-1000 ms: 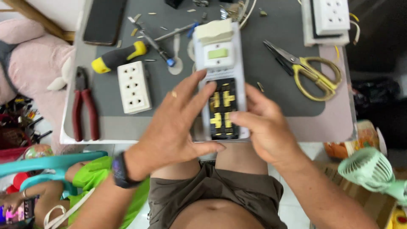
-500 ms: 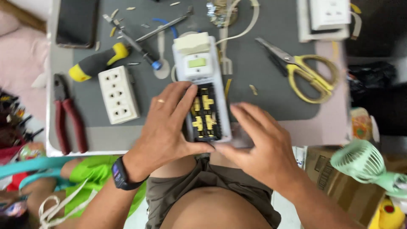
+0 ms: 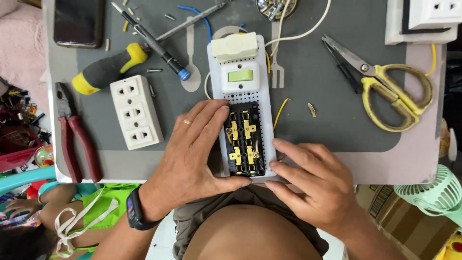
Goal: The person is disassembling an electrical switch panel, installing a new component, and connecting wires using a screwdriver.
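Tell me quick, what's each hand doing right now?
Left hand: open, fingers flat on the power strip.
Right hand: open, fingertips touching the strip's right edge.

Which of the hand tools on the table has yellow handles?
The scissors, lying at the right. The pliers at the left have red handles, and the screwdriver has a black-and-yellow grip.

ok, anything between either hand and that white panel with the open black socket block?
Nothing visible. The left hand already lies on the white panel, fingers along the left edge of the black socket block, thumb at its lower end. The right hand touches the panel's right lower edge. The nearest loose item, a white triple socket, lies apart on the left.
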